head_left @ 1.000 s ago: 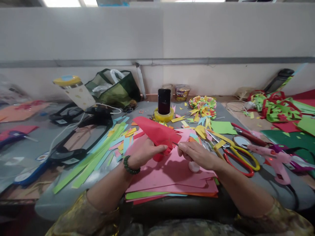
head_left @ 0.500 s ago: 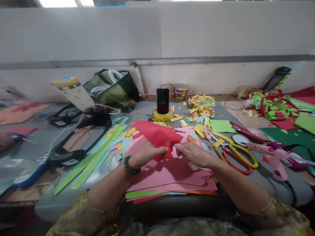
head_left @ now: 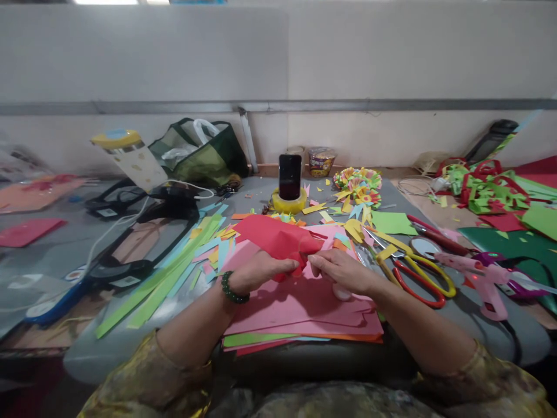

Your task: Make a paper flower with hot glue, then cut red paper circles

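Observation:
A sheet of red paper [head_left: 272, 235], bent and creased, is held above a stack of pink paper [head_left: 296, 310]. My left hand [head_left: 265, 271], with a green bead bracelet at the wrist, is closed on its near edge, thumb on top. At the paper's right edge, my right hand [head_left: 343, 271] has thumb and forefinger pinched together. What it grips is hidden by the fingers; a small whitish shape [head_left: 342, 292] shows under the palm. Sheets of green and orange edge out below the pink stack.
Scissors with red and yellow handles [head_left: 420, 281] and a pink glue gun [head_left: 478, 276] lie to the right. Long green paper strips [head_left: 161, 278] spread leftward. Behind the stack, a phone [head_left: 289, 177] stands in a yellow tape roll [head_left: 288, 202]. A tumbler [head_left: 130, 159] is back left.
A hand with a tool at the far left edge has gone out of view, leaving a red sheet there. The red paper has shifted slightly; both my hands keep nearly the same place.

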Motion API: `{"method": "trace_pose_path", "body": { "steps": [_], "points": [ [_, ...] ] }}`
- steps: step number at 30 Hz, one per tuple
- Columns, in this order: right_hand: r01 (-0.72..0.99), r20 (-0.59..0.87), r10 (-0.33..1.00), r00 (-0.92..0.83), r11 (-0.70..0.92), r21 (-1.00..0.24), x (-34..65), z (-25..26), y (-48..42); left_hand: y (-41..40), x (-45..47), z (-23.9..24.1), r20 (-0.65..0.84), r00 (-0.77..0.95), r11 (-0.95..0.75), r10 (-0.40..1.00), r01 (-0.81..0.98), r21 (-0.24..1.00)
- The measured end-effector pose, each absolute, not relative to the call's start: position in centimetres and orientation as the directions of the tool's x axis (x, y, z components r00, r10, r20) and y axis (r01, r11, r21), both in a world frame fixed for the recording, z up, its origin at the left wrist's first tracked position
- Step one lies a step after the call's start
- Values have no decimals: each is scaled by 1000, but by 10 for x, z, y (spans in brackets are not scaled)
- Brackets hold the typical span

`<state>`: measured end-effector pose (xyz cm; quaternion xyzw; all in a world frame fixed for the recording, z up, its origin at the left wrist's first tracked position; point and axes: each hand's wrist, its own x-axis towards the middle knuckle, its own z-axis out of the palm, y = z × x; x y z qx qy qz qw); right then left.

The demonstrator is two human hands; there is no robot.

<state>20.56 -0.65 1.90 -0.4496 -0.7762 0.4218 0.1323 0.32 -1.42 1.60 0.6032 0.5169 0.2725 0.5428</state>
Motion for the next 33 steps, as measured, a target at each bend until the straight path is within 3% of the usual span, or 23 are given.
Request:
{"method": "trace_pose_path", "body": {
  "steps": [4, 8, 12, 15, 19, 26, 33],
  "points": [
    [558, -154, 822, -549, 223, -799, 207, 18, -7, -15, 5, 19, -194, 271, 91, 943, 350, 932],
    [500, -132, 850, -510, 168, -850, 206, 15, -7, -15, 12, 22, -87, 298, 22, 951, 216, 976],
    [415, -91, 888, -451, 119, -902, 199, 7, -8, -16, 18, 19, -81, 288, 59, 954, 84, 995],
    [418, -42, 897, -439, 162, -894, 197, 7, -10, -16, 19, 16, -69, 259, 59, 963, 46, 997],
    [486, -57, 836, -546, 260, -834, 209, 19, -12, -12, 14, 15, -19, 170, 18, 985, 4, 1000],
    [302, 93, 852, -515, 283, -910, 225, 32, -15, -12, 12, 15, -43, 240, -20, 970, 255, 967],
    [459, 22, 844, -536, 313, -831, 219, 25, -13, -16, 14, 17, -70, 318, 40, 946, 101, 994]
  ]
}}
